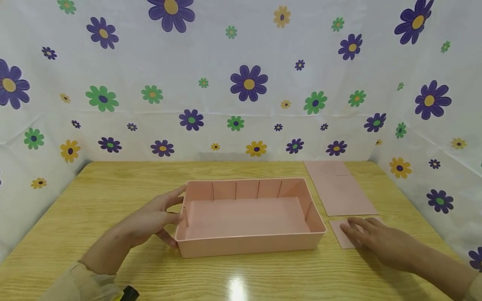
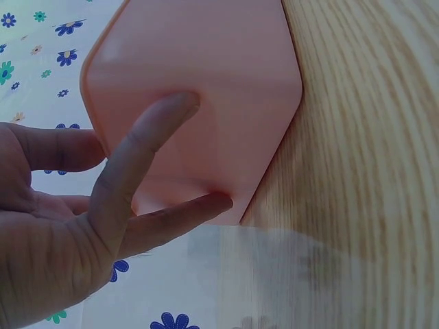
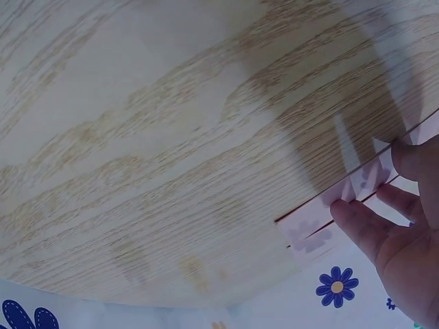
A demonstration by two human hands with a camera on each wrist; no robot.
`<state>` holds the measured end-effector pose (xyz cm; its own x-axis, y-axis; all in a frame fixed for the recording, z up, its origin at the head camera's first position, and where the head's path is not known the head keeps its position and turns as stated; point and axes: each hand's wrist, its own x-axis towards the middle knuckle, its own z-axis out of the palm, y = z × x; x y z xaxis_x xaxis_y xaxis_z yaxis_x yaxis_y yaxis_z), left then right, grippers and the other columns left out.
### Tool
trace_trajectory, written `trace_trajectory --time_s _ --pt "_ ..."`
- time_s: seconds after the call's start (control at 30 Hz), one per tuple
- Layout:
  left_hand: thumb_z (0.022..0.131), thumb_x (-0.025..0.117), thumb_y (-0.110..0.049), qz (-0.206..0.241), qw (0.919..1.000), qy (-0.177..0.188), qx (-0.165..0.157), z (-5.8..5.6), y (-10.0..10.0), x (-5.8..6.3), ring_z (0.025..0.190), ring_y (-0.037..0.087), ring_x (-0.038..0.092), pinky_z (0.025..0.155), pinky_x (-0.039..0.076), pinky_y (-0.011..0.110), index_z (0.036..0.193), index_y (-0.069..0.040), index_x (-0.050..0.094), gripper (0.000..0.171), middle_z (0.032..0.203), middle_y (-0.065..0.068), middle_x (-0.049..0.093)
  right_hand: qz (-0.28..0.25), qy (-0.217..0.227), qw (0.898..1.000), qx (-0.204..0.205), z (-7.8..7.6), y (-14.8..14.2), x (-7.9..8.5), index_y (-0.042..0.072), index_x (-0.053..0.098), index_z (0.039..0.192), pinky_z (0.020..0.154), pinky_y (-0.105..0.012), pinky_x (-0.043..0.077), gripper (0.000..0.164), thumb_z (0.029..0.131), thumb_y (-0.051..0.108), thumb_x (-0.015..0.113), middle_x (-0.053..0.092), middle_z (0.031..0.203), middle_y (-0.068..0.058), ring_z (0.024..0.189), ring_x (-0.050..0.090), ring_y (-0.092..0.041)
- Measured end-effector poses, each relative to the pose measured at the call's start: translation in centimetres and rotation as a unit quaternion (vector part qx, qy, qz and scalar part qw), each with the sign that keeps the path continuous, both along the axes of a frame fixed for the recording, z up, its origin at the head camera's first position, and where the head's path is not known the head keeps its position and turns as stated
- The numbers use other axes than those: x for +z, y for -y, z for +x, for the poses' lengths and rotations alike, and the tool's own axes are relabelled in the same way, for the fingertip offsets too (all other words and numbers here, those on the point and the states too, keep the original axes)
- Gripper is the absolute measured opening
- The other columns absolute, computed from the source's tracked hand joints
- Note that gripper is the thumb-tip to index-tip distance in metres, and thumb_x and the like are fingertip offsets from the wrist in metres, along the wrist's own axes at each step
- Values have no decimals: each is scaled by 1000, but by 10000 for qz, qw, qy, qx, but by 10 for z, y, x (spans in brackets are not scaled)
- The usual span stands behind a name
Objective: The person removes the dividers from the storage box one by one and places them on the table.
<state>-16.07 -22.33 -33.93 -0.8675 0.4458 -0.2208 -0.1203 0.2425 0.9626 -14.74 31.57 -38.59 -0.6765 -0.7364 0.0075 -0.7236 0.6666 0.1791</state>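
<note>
A pink open-topped rectangular box (image 1: 248,245) stands upright on the wooden table, with slotted ridges along its inner walls. At its left end is my left hand (image 1: 150,219), fingers spread and fingertips against the outside of the end wall. The left wrist view shows these extended fingers touching the box's smooth pink side (image 2: 199,55). To the right of the box, my right hand (image 1: 388,246) rests its fingers on a small flat pink panel (image 1: 338,235), partly covered by the hand. In the right wrist view, the fingertips lie on that thin panel (image 3: 305,232).
Behind the small panel lies a larger flat pink panel (image 1: 340,194) with a short slit, reaching the table's back edge. A white flower-print cloth (image 1: 211,54) surrounds the back and sides of the table (image 1: 124,179). A dark object (image 1: 129,293) shows near the left sleeve.
</note>
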Motion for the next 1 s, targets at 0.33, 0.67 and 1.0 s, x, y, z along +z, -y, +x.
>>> trace_trajectory --time_s 0.33,0.67,1.0 --pt "88 49 -2 -52 10000 -4 34 0 0 -1 110 37 50 57 54 56 148 -28 11 76 151 16 15 103 111 9996 -233 -3 1 2 14 45 135 71 -37 56 54 84 -3 53 49 130 -14 111 48 -33" --pt "88 50 -3 -95 9999 -17 49 0 -1 0 112 37 49 57 54 56 148 -27 11 75 151 15 15 101 173 9993 -306 -3 3 2 14 44 136 70 -35 56 54 85 1 55 48 132 -14 113 47 -33" --pt "88 50 -3 -71 10000 -7 38 0 -1 1 112 37 48 57 54 56 148 -27 11 75 151 15 16 66 77 9996 -280 -4 3 -1 13 43 137 73 -38 56 54 85 2 55 47 132 -15 113 47 -33"
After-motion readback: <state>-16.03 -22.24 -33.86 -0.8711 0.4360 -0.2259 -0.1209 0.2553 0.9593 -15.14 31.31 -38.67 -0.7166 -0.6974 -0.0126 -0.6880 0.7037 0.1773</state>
